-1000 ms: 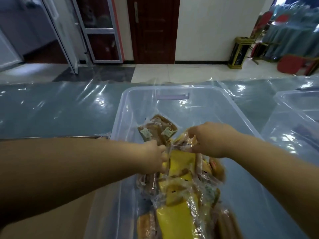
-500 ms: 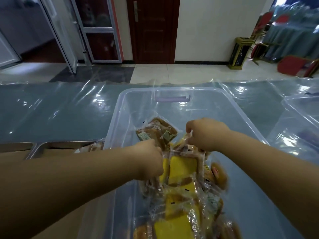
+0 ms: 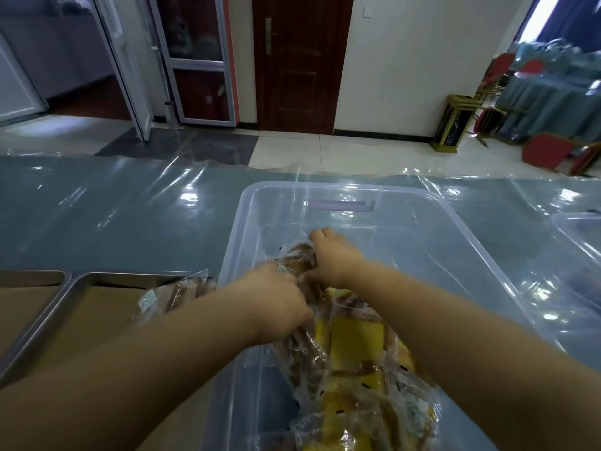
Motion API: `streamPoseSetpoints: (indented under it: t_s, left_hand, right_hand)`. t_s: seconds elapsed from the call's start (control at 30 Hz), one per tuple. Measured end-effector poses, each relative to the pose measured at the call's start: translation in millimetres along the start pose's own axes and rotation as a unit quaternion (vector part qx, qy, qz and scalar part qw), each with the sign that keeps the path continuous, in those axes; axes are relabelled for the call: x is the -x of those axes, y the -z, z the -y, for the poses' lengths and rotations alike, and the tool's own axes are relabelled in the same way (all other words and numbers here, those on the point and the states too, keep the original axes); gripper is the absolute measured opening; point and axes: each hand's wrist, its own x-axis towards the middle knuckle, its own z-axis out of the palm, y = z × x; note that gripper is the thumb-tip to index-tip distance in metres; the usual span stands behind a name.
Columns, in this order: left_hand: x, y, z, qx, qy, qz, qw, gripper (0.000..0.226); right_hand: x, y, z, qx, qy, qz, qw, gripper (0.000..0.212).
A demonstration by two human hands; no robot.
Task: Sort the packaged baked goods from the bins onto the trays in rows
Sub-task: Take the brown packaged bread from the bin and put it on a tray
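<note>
I see a grey-blue table under a shiny clear sheet (image 3: 113, 216). On it sits a big clear plastic bin (image 3: 338, 185). Just left of the bin is a silver metal tray lined with brown paper (image 3: 42, 320). A pile of yellow and brown wrapped cakes (image 3: 357, 353) lies in the bin's near end. One wrapped brown cake (image 3: 175, 294) lies on the tray, beside the bin. The left hand (image 3: 279, 304) is curled round a bunch of brown packs (image 3: 302, 349) from the pile. The right hand (image 3: 331, 258) grips a dark brown pack (image 3: 299, 255) at the pile's far end.

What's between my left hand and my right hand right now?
A brown wrapped pastry lies between your left hand and right hand, inside the clear bin, as the head view shows.
</note>
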Motion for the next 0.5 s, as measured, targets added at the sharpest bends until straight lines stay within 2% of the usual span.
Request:
streamPoseSetpoints:
  t_s: [0.13,0.2,0.37,0.5]
  left_hand:
    - [3.1,1.1,-1.2,-0.008,0.001,-0.021,1.0,0.031]
    - [5.1,1.7,-1.0,-0.017,0.005,-0.036,0.999,0.031]
    - [16.2,8.7,4.7,-0.014,0.021,-0.081,0.996,0.029]
    - [33.2,19.9,10.0,-0.015,0.049,-0.163,0.985,0.025]
  right_hand:
    - [-8.7,-15.2,11.2,-0.027,-0.019,0.032,0.999,0.045]
    - [-8.1,-13.1,12.2,-0.023,-0.021,0.019,0.999,0.036]
    - [12.8,25.1,-2.7,-0.055,-0.029,-0.064,0.996,0.041]
    - [45.0,65.9,-16.1,-0.093,-0.046,-0.135,0.985,0.044]
